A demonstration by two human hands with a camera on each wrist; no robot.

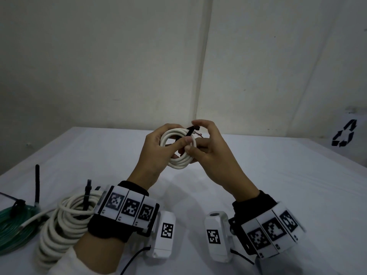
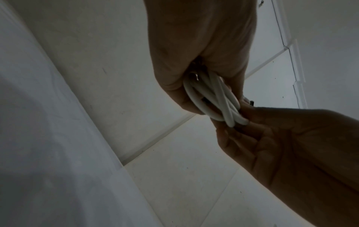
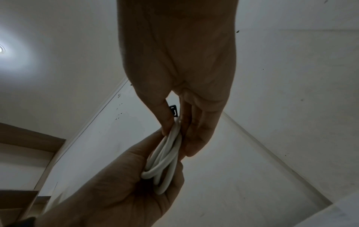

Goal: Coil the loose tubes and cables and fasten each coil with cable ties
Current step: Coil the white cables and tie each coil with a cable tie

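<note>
Both hands hold a small coil of white cable (image 1: 179,158) up above the table. My left hand (image 1: 156,149) grips the coil's left side, thumb laid across its front. My right hand (image 1: 206,147) pinches the coil's right side between thumb and fingers, with a black cable tie (image 1: 191,131) running across the top of the coil beside its raised index finger. In the left wrist view the white coil (image 2: 213,99) sits in the curled left hand (image 2: 194,69). In the right wrist view the right hand (image 3: 174,122) pinches the coil (image 3: 165,161), and the tie's head (image 3: 173,109) shows behind the thumb.
A large white cable coil (image 1: 65,221) with a black tie (image 1: 87,192) lies at the near left of the white table (image 1: 278,185). A green tube coil (image 1: 14,227) with black ties lies at the left edge. Walls rise behind the table.
</note>
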